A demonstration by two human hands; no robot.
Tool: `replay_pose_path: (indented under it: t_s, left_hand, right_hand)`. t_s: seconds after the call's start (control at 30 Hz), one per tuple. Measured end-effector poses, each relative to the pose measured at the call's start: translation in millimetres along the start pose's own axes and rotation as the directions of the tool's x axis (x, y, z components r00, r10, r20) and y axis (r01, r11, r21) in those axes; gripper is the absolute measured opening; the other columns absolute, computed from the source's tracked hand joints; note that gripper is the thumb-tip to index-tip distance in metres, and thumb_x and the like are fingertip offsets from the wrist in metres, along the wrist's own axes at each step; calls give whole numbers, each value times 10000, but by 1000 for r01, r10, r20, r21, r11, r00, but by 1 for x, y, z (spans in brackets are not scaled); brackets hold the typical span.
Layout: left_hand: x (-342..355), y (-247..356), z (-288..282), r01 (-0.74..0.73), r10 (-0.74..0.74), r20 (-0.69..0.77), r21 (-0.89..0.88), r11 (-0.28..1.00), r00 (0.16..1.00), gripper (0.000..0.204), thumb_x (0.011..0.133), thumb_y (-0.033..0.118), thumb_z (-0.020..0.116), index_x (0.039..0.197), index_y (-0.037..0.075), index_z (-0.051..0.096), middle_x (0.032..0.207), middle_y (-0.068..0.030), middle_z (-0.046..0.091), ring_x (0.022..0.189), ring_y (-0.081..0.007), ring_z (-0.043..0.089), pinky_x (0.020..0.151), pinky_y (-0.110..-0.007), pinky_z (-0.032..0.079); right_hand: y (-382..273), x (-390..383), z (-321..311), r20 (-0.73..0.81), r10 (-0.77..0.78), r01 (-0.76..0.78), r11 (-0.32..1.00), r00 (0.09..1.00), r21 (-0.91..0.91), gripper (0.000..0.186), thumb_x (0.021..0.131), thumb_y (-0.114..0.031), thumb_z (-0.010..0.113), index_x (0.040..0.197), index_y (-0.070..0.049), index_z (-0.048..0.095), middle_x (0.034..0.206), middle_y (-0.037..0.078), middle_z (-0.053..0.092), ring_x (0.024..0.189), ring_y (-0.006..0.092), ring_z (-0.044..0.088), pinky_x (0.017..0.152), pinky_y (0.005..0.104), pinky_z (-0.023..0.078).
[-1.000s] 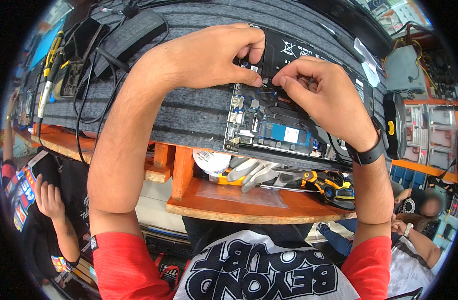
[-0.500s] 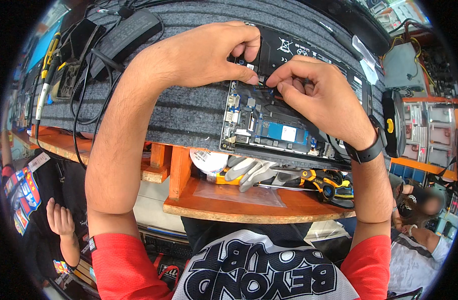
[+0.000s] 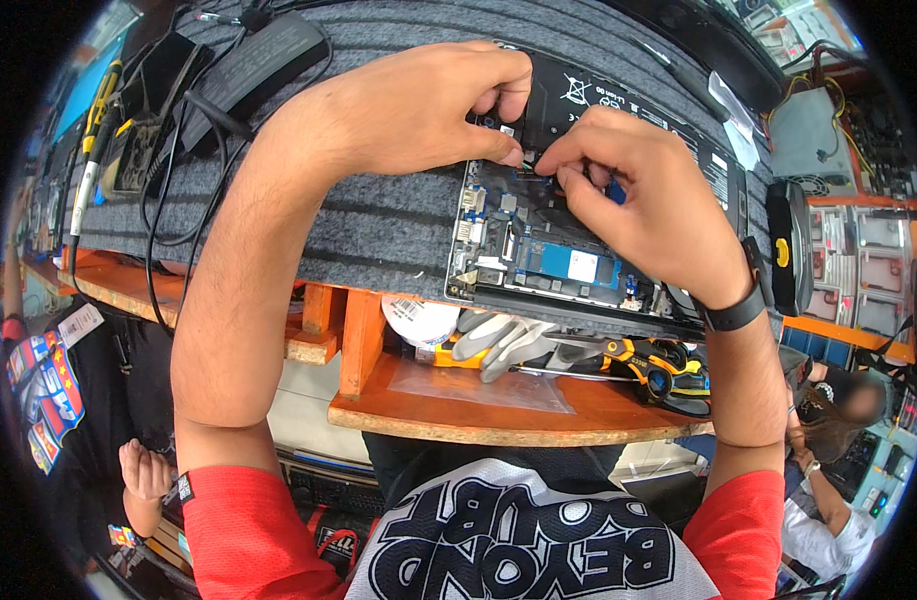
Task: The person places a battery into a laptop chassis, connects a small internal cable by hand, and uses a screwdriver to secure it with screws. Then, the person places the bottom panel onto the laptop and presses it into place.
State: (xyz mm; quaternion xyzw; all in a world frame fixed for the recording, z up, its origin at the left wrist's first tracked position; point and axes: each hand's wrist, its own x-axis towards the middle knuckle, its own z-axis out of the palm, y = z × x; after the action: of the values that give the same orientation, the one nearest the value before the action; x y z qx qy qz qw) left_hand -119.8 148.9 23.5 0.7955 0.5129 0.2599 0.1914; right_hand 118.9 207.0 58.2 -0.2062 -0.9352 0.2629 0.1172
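An opened laptop [image 3: 490, 212] lies on the ribbed grey mat with its inside showing. Its black battery [image 3: 558, 112] is at the far side, and a blue circuard-like stick with a white label, a storage drive [image 3: 553, 260], sits nearer me. My left hand [image 3: 448, 105] is bent over the laptop's left part, fingers curled at its edge, thumb tip pressed beside a small connector near the battery. Next to that thumb, my right hand [image 3: 628, 185] has its index finger and thumb drawn together over the board. Whatever lies between these fingertips is too small to make out.
A black power adapter [image 3: 243, 85] with looping cables lies at the left. Below the mat, a wooden shelf [image 3: 458, 415] holds grey gloves [image 3: 503, 340] and yellow-black tools [image 3: 648, 365]. A black-and-yellow device [image 3: 786, 245] stands right of the laptop. Other people are at both sides.
The laptop and both hands have shifted very slightly right in the picture, with nearly the same finger pose. At the left, another person's hand has dropped lower.
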Motion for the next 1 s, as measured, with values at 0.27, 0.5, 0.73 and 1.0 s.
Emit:
replay_pose_path:
  t_s: [0.27, 0.5, 0.73, 1.0]
  left_hand:
    - [-1, 2, -1, -6, 6, 0, -38, 999, 1000, 324, 841, 161, 814, 970, 46, 539, 821, -60, 471, 773, -204, 467, 700, -352, 431]
    - [1, 3, -3, -9, 10, 12, -44, 999, 1000, 340, 836, 158, 818, 1001, 46, 543, 827, -57, 474, 781, -195, 472, 702, -348, 438]
    - [2, -5, -9, 41, -38, -88, 38, 998, 995, 450, 877, 266, 795, 1195, 37, 574, 1029, -105, 529, 979, -236, 500, 858, -364, 441]
    - [4, -12, -7, -15, 24, -177, 53, 998, 984, 353, 885, 180, 804, 1142, 60, 595, 931, -31, 535, 851, -162, 510, 747, -310, 467]
  right_hand:
    - [-1, -6, 4, 18, -237, 236, 952, 971, -195, 178, 827, -58, 669, 983, -12, 740, 939, 125, 631, 928, 325, 641, 817, 436, 541]
    - [-10, -4, 6, 49, -215, 220, 942, 975, -254, 168, 805, -71, 680, 959, -18, 720, 941, 119, 596, 948, 321, 630, 822, 431, 534]
    - [-13, -4, 3, 26, -235, 233, 930, 972, -286, 165, 805, -79, 685, 953, -27, 738, 944, 110, 601, 942, 307, 638, 813, 425, 538]
    - [-4, -2, 11, 3, -237, 232, 948, 971, -220, 174, 831, -81, 668, 976, -30, 750, 958, 103, 610, 922, 311, 643, 803, 430, 541]
